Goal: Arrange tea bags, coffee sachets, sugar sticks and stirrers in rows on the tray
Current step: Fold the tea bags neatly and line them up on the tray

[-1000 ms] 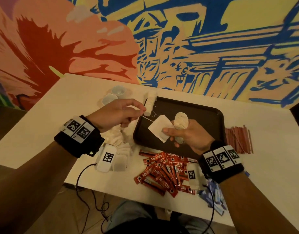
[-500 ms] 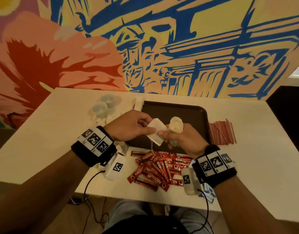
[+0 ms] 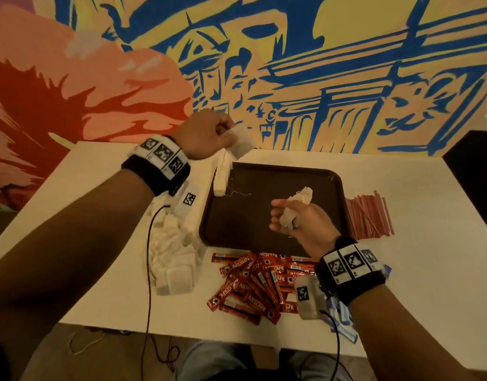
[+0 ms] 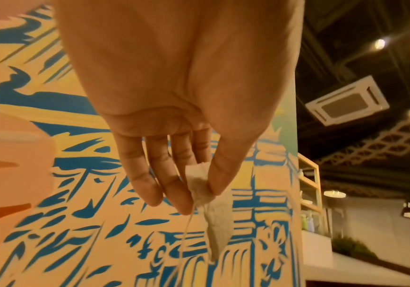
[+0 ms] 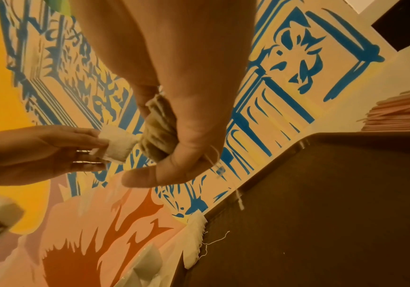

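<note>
My left hand [image 3: 228, 132] hovers above the tray's back left corner and pinches one white tea bag [image 3: 242, 142] between thumb and fingers; its string dangles in the left wrist view, below the tea bag [image 4: 215, 215]. My right hand [image 3: 286, 219] is over the middle of the dark brown tray [image 3: 286, 185], gripping a crumpled bunch of tea bags [image 3: 298, 202], [image 5: 158, 132]. A short row of tea bags [image 3: 222, 178] lies along the tray's left edge. Red coffee sachets [image 3: 253, 281] lie heaped in front of the tray.
A loose pile of tea bags [image 3: 172, 254] lies left of the tray. Red stirrers [image 3: 370, 215] lie to its right. Blue and white sugar sticks [image 3: 342, 321] sit at the table's front edge under my right wrist. A painted wall stands close behind the table.
My left hand took one tea bag from the bunch in my right hand and lifted it up and back to the tray's far left corner. The right hand stayed over the tray.
</note>
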### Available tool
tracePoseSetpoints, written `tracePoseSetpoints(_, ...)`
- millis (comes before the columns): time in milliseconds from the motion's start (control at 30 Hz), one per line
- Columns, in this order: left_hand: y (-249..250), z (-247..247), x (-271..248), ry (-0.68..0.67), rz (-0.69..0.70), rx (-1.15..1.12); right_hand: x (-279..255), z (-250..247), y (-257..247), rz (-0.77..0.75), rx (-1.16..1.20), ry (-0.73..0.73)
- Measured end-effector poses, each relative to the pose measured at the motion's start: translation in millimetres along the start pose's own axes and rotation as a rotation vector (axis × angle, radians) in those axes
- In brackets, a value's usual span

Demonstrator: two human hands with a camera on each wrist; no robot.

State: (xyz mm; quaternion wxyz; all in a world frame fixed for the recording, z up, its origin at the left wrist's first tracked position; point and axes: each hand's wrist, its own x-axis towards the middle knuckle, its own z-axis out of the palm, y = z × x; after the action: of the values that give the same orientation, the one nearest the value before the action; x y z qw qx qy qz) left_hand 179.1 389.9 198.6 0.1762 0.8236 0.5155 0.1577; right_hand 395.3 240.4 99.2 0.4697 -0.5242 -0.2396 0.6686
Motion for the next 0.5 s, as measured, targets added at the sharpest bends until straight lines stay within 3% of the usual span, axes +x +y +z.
tracePoseSetpoints(200,-42.7,53.6,81.9,-0.137,-0.029,0.179,31.4,1.0,-9.1,0.034,-0.061,-0.019)
tracePoseSetpoints(400,-81.9,118.2,127.1,-0.315,-0.07,0.255,60.3,-6.0,-11.0,0.028,-0.125,-0.011)
tracePoseSetpoints(500,-97.1,137.2,142.2,-0.338,-0.088,0.284,69.5,-8.1,-10.5,0.036,-0.149,-0.005)
